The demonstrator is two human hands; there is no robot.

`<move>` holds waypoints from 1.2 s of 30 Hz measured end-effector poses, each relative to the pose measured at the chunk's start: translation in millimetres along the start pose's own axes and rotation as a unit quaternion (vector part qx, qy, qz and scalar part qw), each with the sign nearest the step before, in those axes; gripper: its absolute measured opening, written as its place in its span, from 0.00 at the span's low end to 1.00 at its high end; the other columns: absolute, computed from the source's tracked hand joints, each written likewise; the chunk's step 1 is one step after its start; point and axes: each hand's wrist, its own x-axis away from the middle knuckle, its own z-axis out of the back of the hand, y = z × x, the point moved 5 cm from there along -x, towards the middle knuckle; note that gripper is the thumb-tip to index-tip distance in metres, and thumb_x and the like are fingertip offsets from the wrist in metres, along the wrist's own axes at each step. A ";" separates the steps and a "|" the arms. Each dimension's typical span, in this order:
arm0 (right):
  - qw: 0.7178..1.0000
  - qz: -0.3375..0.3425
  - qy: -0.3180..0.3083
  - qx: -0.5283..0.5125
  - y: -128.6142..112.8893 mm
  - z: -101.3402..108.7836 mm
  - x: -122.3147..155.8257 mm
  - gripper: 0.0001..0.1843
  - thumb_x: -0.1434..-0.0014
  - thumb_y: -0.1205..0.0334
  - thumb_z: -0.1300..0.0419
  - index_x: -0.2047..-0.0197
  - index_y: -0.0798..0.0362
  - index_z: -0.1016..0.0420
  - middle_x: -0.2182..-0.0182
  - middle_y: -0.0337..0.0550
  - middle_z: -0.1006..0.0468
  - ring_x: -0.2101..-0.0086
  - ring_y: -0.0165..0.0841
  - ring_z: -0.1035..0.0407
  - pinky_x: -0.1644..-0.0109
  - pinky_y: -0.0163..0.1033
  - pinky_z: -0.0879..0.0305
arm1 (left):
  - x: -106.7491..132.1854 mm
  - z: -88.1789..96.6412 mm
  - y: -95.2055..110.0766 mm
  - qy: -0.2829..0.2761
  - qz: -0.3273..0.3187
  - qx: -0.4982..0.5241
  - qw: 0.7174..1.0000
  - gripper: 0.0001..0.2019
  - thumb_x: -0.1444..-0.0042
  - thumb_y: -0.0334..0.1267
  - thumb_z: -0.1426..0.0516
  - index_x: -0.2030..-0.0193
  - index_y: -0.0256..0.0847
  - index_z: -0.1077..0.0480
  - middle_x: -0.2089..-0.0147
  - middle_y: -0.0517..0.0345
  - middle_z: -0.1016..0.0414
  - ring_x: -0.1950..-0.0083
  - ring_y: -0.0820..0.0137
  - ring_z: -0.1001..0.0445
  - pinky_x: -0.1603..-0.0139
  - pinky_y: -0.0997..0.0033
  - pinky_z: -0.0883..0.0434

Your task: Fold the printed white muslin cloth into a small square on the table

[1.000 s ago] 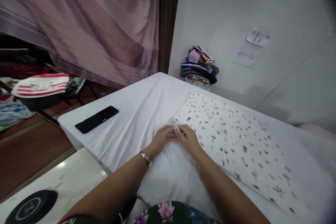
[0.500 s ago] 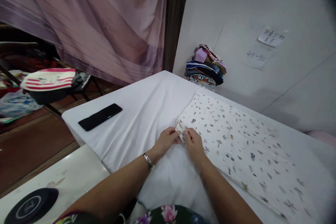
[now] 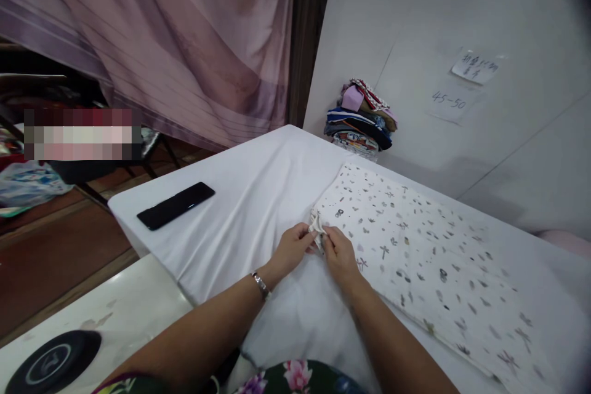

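A white cloth with small grey-brown leaf and palm prints [image 3: 415, 246] lies spread along the right side of the white-covered table [image 3: 258, 178]. Both hands pinch its bunched near-left corner, which is lifted and crumpled between the fingertips. My left hand [image 3: 293, 244] is closed on that corner from the left, a metal band round the wrist. From the right, my right hand [image 3: 341, 252] grips the same corner with thumb and fingers, close beside the left. The exact fold under the fingertips is hidden.
A black phone [image 3: 176, 205] lies on the table's left part. Folded clothes [image 3: 360, 117] are stacked at the back against the wall. Front left, a black round object [image 3: 53, 363] rests on a lower cream surface [image 3: 138, 295]. A pink curtain [image 3: 194, 43] hangs behind.
The fingers have shifted very slightly on the bunched corner, showing a little more of its crumpled fabric. The spread cloth lies practically as before.
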 end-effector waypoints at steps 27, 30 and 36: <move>0.984 0.054 -0.063 0.161 -16.7 -15.1 5.4 0.15 0.38 0.70 0.56 0.57 0.53 0.31 0.64 0.48 0.28 0.61 0.38 0.35 0.58 0.42 0.34 | 4.2 5.1 3.2 0.031 -0.005 -0.057 0.998 0.13 0.54 0.46 0.40 0.71 0.40 0.37 0.77 0.65 0.32 0.74 0.72 0.29 0.72 0.72 0.30; 0.982 0.049 -0.077 0.167 -19.8 -16.8 5.7 0.15 0.39 0.70 0.55 0.54 0.53 0.31 0.62 0.48 0.27 0.60 0.38 0.34 0.57 0.43 0.34 | 0.8 7.1 0.0 0.043 0.025 -0.077 0.996 0.13 0.52 0.46 0.41 0.73 0.41 0.38 0.79 0.64 0.32 0.76 0.71 0.28 0.72 0.71 0.30; 0.965 0.081 -0.111 0.223 -12.8 -3.8 24.8 0.24 0.40 0.68 0.52 0.40 0.56 0.41 0.51 0.54 0.29 0.54 0.43 0.35 0.51 0.48 0.34 | -0.9 19.5 6.5 0.081 0.048 -0.165 0.982 0.10 0.49 0.44 0.45 0.76 0.41 0.37 0.80 0.60 0.29 0.77 0.70 0.30 0.74 0.72 0.36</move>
